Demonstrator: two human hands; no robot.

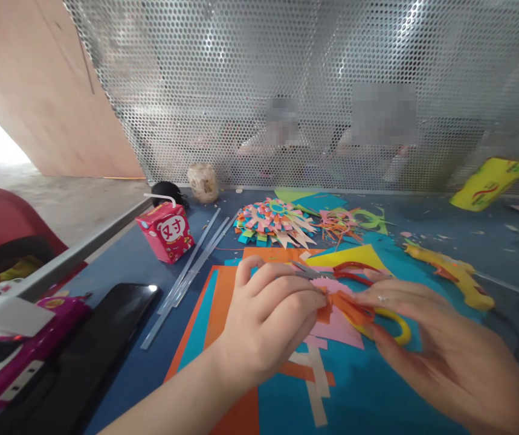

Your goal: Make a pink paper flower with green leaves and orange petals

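My left hand (pixel 266 317) is closed in a pinch on a small folded orange paper piece (pixel 338 305) over the coloured sheets. My right hand (pixel 440 347) meets it from the right, fingers pinched on the same orange piece. Under the hands lie a pink paper shape (pixel 338 326), blue paper (pixel 368 393) and orange paper (pixel 227 296). Red-handled scissors (pixel 347 270) lie just beyond my fingers, and a yellow ring handle (pixel 399 326) shows under my right hand.
A red drink carton with a straw (pixel 166 229) stands at the left, glue sticks (pixel 191 272) beside it. A multicoloured paper flower (pixel 275 222) and paper scraps (pixel 345 222) lie farther back. A yellow glue gun (pixel 454 275) lies right. A black phone (pixel 96 338) lies near left. A perforated metal screen (pixel 286 78) closes the back.
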